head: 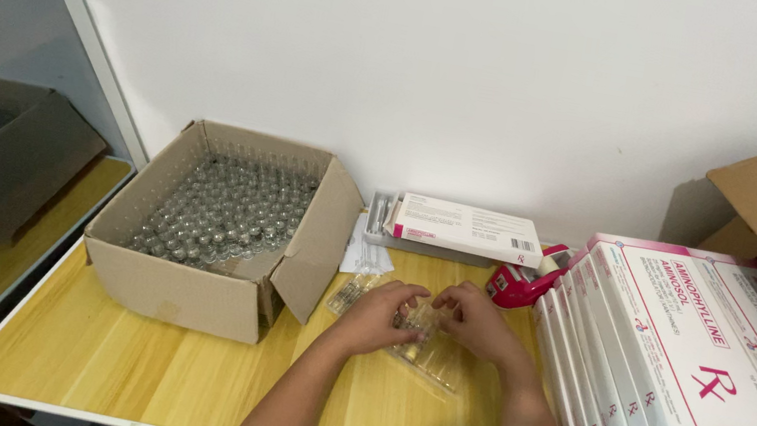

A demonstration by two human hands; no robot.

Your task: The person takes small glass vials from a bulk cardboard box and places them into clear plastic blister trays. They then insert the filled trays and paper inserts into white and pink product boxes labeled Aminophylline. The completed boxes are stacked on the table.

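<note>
Left hand (380,315) and right hand (475,322) pinching small vials over a clear plastic tray (431,358), tray lying on the wooden table (172,363), long axis running diagonally toward lower right, beside cardboard box (204,292) of glass vials.

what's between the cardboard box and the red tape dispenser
In the head view, white leaflets lie between the cardboard box and red tape dispenser.

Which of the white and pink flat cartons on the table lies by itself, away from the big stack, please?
The single carton at the back by the wall, lying flat on a grey tray. The others stand packed together in the stack at the right.
</note>
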